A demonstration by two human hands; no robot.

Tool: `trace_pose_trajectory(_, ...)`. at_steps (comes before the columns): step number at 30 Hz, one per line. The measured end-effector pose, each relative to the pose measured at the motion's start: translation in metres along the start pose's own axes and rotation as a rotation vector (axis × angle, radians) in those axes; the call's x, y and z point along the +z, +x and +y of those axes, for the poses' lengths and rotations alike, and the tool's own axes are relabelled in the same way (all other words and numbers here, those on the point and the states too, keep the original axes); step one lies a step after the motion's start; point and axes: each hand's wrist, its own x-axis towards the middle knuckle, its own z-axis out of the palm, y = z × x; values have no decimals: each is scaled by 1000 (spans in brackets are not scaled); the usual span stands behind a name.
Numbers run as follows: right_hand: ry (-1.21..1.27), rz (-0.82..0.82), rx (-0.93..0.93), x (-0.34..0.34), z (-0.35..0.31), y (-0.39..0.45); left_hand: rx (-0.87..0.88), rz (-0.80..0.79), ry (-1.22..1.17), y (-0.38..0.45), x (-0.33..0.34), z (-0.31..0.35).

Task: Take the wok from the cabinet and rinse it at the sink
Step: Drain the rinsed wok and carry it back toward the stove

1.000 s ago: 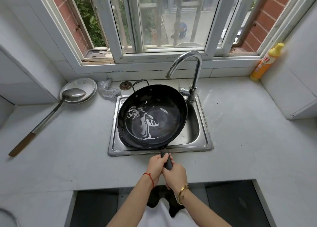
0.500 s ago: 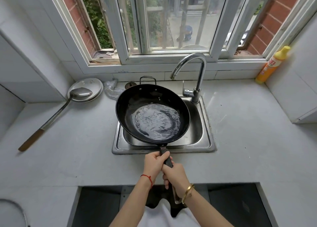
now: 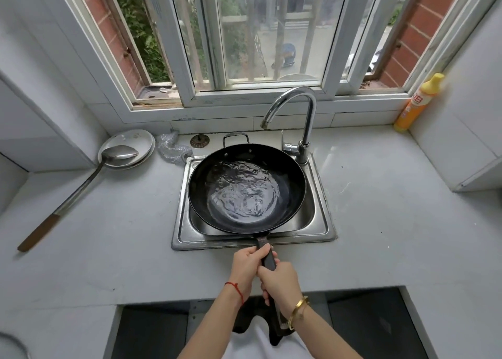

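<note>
A black wok hangs level over the steel sink, with rippling water pooled in its bottom. Its long dark handle runs back toward me. My left hand grips the handle close to the sink's front rim. My right hand grips it just behind, the handle's end sticking out past my wrist. The curved chrome faucet stands behind the wok at the right; no stream shows at its spout.
A long ladle lies on the left counter, its bowl on a metal lid. Crumpled plastic wrap sits by the sink's back left corner. A yellow bottle stands at the far right under the window.
The wok has gone from tilted to level, and the water in it has spread from a thin streak into a wide rippling pool. Both hands kept their grip.
</note>
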Motion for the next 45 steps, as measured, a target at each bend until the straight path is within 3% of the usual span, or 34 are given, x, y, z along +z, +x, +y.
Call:
trace_pose_trajectory(9,-88,19,-62,-8,9,2,11,7,30,3,6,-5)
trace_pose_trajectory(22,98,-94,-7,-9,-12,1,161,107,119,4,5,6)
trace_pose_trajectory(33,-42,-19,-91,-13,-5,6,93,25,-8,2,13,5)
trace_pose_trajectory(45,-80,-63,-140,-10,4,15,65,73,-28,11,7,-3)
